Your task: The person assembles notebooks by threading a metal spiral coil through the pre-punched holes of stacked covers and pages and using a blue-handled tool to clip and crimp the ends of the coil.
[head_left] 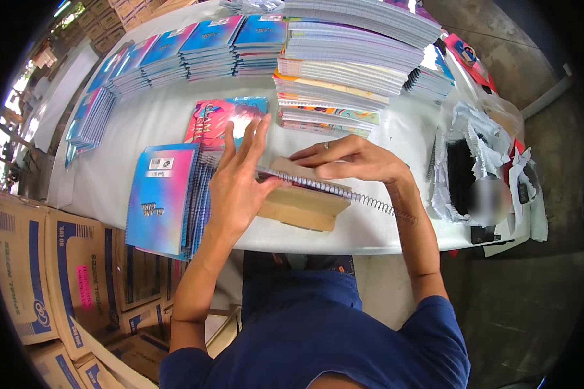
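Observation:
A spiral notebook [287, 167] with a brown cardboard side lies at the middle of the table, its bound edge facing me. A wire coil [377, 203] runs along that edge and sticks out past its right end, below my right wrist. My left hand [239, 175] is open at the notebook's left end, fingers spread upward and thumb at the coiled edge. My right hand [353, 159] closes over the notebook's right part, fingers pointing left. Just in front of the notebook sits a brown cardboard block [305, 206].
A pink-and-blue notebook [207, 120] lies behind my left hand. Blue-pink notebooks [161, 198] are stacked at left, with more stacks [207, 39] along the back. A tall notebook pile [350, 58] stands behind my right hand. Torn wrapping [483, 142] lies right; cartons [78, 272] stand lower left.

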`<state>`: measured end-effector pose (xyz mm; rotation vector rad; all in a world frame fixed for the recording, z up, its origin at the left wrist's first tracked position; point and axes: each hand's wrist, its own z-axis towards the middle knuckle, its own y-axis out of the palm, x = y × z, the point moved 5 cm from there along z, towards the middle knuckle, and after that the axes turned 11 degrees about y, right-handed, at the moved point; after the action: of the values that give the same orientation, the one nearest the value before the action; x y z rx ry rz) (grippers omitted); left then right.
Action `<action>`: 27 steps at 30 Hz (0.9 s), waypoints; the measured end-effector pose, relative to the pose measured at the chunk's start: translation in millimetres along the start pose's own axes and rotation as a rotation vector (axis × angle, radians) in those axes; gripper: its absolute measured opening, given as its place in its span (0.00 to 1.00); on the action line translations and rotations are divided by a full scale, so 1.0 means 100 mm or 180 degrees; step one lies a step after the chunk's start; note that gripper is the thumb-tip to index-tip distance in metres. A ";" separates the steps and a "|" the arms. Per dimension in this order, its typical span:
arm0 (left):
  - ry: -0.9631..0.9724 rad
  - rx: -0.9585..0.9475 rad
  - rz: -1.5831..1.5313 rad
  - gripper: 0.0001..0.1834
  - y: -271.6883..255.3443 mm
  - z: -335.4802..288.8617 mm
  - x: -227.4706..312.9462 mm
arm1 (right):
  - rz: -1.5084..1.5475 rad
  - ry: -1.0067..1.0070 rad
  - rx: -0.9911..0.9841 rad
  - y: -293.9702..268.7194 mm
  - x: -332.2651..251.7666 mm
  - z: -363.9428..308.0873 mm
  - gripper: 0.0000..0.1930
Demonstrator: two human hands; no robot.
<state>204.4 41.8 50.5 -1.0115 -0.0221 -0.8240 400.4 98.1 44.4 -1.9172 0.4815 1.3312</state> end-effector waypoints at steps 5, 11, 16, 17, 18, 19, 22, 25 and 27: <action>0.0019 0.0440 -0.0147 0.61 -0.04 -0.01 -0.03 | 0.0393 -0.0240 -0.0180 0.03 -0.05 -0.07 0.23; -0.0552 0.1080 -0.1461 0.64 -0.02 -0.11 -0.17 | 0.0324 -0.0141 0.0000 0.00 0.00 0.04 0.23; -0.1012 0.1008 -0.2604 0.60 0.23 -0.32 -0.54 | -0.0302 -0.0134 0.0001 0.14 -0.06 0.17 0.25; -0.1075 0.0988 -0.2635 0.59 0.24 -0.32 -0.56 | 0.0191 -0.0333 -0.0138 0.10 -0.01 0.18 0.24; -0.1137 0.0967 -0.2667 0.57 0.25 -0.32 -0.57 | 0.0685 -0.0532 -0.0277 0.03 0.04 0.15 0.22; -0.1064 0.0984 -0.2643 0.56 0.26 -0.33 -0.59 | 0.1187 -0.0727 -0.0445 0.02 -0.03 0.14 0.20; -0.0942 0.1031 -0.2734 0.53 0.28 -0.33 -0.60 | 0.0147 -0.0260 -0.0127 0.10 -0.05 0.22 0.21; -0.0998 0.1025 -0.2961 0.51 0.29 -0.35 -0.60 | 0.0305 -0.0296 -0.0181 0.09 -0.12 0.20 0.21; -0.1021 0.0939 -0.2849 0.51 0.30 -0.36 -0.60 | 0.0754 -0.0662 -0.0404 0.10 -0.21 0.11 0.21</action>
<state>167.9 58.5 -14.7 -0.8249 -0.8989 -1.4014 378.3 97.6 57.5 -1.8382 0.5428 1.7310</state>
